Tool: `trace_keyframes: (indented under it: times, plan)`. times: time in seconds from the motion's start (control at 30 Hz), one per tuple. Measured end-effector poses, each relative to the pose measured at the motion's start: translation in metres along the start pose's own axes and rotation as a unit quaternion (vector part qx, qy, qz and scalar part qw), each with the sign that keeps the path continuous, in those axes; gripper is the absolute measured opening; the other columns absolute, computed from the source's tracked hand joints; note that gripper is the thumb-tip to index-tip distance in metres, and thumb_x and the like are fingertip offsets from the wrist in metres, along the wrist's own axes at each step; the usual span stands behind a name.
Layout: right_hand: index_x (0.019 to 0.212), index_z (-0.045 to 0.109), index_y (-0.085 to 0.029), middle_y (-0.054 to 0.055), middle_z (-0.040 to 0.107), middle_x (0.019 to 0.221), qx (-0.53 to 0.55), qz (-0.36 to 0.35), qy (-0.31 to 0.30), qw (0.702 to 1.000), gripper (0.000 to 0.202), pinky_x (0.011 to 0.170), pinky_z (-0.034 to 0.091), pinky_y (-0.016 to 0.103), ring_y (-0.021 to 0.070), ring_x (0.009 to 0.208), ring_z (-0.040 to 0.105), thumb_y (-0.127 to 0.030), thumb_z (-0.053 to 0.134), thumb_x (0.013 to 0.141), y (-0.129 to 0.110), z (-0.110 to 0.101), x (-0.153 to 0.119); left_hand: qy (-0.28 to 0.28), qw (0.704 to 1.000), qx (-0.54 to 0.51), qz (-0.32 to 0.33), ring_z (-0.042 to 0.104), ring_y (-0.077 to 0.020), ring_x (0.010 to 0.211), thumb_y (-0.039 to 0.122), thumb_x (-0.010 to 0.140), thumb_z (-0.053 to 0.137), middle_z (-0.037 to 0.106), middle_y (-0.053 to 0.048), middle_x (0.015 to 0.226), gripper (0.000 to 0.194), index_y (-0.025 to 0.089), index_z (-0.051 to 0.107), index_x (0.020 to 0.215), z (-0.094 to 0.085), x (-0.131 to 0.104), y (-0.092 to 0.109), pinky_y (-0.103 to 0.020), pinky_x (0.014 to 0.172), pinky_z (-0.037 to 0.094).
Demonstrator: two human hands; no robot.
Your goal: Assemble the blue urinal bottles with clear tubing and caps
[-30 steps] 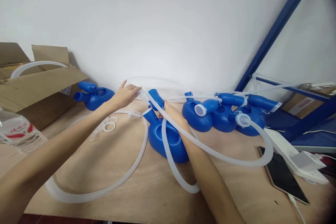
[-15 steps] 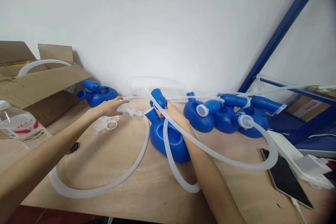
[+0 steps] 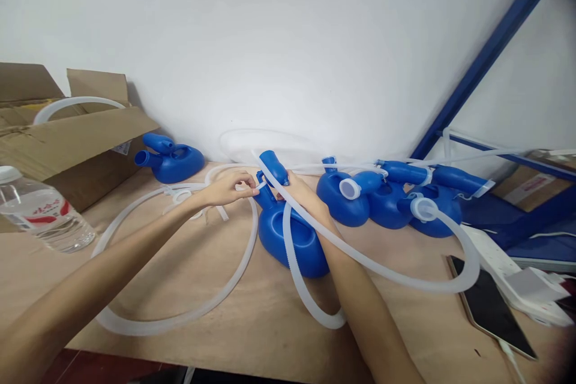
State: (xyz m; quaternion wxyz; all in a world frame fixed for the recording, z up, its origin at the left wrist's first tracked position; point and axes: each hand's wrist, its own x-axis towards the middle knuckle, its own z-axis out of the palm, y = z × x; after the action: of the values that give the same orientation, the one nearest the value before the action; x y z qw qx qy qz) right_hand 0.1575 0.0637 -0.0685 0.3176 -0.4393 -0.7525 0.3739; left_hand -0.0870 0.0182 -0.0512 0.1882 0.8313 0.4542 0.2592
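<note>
A blue plastic urinal bottle (image 3: 288,246) stands in the middle of the table, its neck slanting up to the left. My right hand (image 3: 299,189) is closed around the blue tubular piece (image 3: 272,167) above that neck; some fingers are hidden behind it. A clear hose (image 3: 294,288) loops in front of the bottle and over my right forearm. At the bottle's mouth, my left hand (image 3: 231,188) has thumb and finger pinched beside a whitish edge; what they hold is unclear. Translucent white rings and caps (image 3: 182,196) lie behind my left forearm.
Several blue bottles (image 3: 344,204) with hoses stand at the right, and another (image 3: 177,165) at back left beside an open carton (image 3: 99,150). A water bottle (image 3: 47,210) is at far left. A phone (image 3: 490,306) and power strip (image 3: 513,276) lie at right.
My left hand has moved right, from the white parts to the bottle's mouth, and its fingers have closed. The hose at left now loops further back. My right hand stays in place.
</note>
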Motion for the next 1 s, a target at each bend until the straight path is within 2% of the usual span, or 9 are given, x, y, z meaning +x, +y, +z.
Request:
trace_keyframes:
  times: [0.1,0.2,0.37,0.57,0.7,0.83,1.0]
  plan:
    - [0.106,0.068,-0.021,0.004,0.074,0.085,-0.007,-0.022,-0.033,0.999,0.032,0.069,0.056,0.033,0.0239,0.078,0.070,-0.025,0.074,0.075,-0.009,-0.001,-0.002,-0.046,0.996,-0.072,0.001,0.061,-0.0177,0.084,0.060,0.089,0.065,0.065,-0.002,0.085,0.043,0.018,0.062,0.079,0.000,0.012,-0.011,-0.029,0.079,0.049]
    - [0.099,0.070,-0.018,0.004,0.073,0.081,0.014,-0.047,-0.069,0.996,0.024,0.069,0.056,0.031,0.0219,0.076,0.068,-0.020,0.070,0.076,-0.012,0.002,-0.003,-0.089,0.992,-0.091,0.000,0.053,-0.0149,0.073,0.058,0.086,0.069,0.055,0.001,0.073,0.044,0.019,0.054,0.071,-0.002,0.016,-0.014,-0.027,0.071,0.046]
    - [0.114,0.069,-0.020,0.003,0.075,0.085,0.033,-0.022,-0.058,0.998,0.043,0.074,0.059,0.034,0.0243,0.083,0.070,-0.015,0.074,0.071,-0.012,0.007,-0.004,-0.169,0.977,-0.133,-0.004,0.045,-0.0132,0.063,0.055,0.083,0.071,0.045,0.003,0.065,0.044,0.020,0.050,0.068,-0.010,0.015,-0.007,-0.026,0.060,0.039]
    - [0.118,0.070,-0.023,0.002,0.077,0.098,0.053,-0.049,-0.088,0.994,0.055,0.074,0.059,0.032,0.0244,0.088,0.072,-0.014,0.079,0.064,-0.019,0.002,-0.004,-0.252,0.950,-0.182,-0.028,0.042,-0.0132,0.059,0.052,0.077,0.078,0.046,0.003,0.061,0.044,0.020,0.052,0.063,-0.024,0.024,-0.005,-0.028,0.058,0.038]
    - [0.113,0.071,-0.022,0.002,0.078,0.100,0.037,-0.057,-0.083,0.994,0.049,0.077,0.058,0.033,0.0246,0.090,0.072,-0.015,0.079,0.065,-0.023,0.000,-0.007,-0.256,0.944,-0.204,-0.040,0.046,-0.0140,0.060,0.051,0.074,0.080,0.050,0.001,0.061,0.044,0.020,0.052,0.061,-0.024,0.027,-0.010,-0.029,0.060,0.043]
    - [0.111,0.071,-0.019,0.003,0.077,0.090,0.042,-0.052,-0.084,0.994,0.042,0.074,0.058,0.032,0.0238,0.085,0.071,-0.019,0.077,0.070,-0.025,0.003,-0.012,-0.222,0.948,-0.223,-0.053,0.053,-0.0167,0.063,0.061,0.072,0.077,0.056,-0.002,0.063,0.048,0.020,0.052,0.062,-0.024,0.021,-0.017,-0.033,0.066,0.051]
    - [0.108,0.072,-0.019,0.002,0.076,0.083,0.077,-0.030,-0.072,0.994,0.042,0.072,0.058,0.032,0.0230,0.079,0.071,-0.015,0.077,0.067,-0.025,0.007,-0.013,-0.169,0.960,-0.213,-0.066,0.057,-0.0157,0.066,0.057,0.077,0.075,0.060,-0.001,0.067,0.043,0.019,0.056,0.068,-0.044,0.000,-0.025,-0.035,0.077,0.055]
